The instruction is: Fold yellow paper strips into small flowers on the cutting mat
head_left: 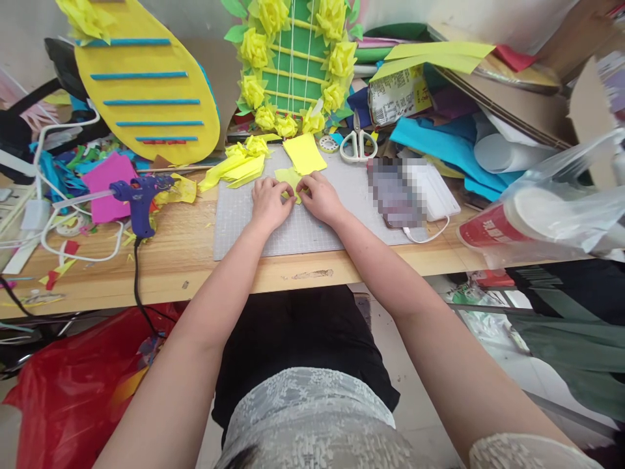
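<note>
Over the grey cutting mat (239,228), my left hand (271,200) and my right hand (318,195) meet at a small piece of yellow crepe paper (288,176). Both hands have curled fingers, with thumbs and fingertips pinching the paper's near edge from either side. Just beyond it lies a stack of yellow paper squares (305,154). To the left of that are folded yellow paper strips and petals (239,168). White-handled scissors (359,144) and a roll of tape (329,143) rest at the mat's far edge.
A purple glue gun (141,202) with a trailing cord stands at left. Behind are a yellow board with blue bars (151,88) and a green board ringed with yellow paper flowers (293,65). A phone (396,192), power bank (432,189), bagged cup (508,221) and paper piles crowd the right.
</note>
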Demonstrator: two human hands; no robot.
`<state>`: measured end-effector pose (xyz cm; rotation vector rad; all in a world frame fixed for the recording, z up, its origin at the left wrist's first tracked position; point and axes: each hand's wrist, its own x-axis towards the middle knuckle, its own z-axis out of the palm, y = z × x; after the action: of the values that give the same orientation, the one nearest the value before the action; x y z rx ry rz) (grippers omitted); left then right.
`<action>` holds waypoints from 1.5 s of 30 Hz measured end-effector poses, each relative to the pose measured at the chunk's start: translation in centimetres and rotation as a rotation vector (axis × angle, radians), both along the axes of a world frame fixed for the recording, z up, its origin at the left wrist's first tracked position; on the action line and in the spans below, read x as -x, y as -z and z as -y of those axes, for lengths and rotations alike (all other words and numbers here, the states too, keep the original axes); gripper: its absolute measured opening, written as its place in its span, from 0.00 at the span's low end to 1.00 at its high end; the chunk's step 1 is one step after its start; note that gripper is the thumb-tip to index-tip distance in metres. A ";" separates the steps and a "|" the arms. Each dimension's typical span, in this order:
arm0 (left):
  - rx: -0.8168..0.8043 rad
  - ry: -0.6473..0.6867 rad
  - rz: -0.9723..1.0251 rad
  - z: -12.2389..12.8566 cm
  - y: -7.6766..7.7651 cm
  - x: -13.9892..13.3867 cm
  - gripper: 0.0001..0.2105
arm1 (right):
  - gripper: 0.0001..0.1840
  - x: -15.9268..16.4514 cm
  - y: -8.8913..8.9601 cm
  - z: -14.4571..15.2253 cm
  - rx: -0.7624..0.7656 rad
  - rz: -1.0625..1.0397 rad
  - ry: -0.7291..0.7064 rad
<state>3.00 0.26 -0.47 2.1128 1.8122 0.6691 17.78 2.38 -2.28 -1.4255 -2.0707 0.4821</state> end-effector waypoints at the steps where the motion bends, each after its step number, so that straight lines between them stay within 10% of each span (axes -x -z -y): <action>1: -0.003 0.001 -0.001 0.0 0.0 0.0 0.04 | 0.10 0.0 0.0 0.0 -0.011 0.012 -0.003; 45: -0.014 -0.122 0.058 -0.8 0.4 0.2 0.13 | 0.10 -0.2 -0.3 0.4 -0.004 0.097 -0.024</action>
<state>2.77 1.08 -0.91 1.9818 1.9225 0.7661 18.03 1.97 -2.01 -1.4493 -2.1656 0.4256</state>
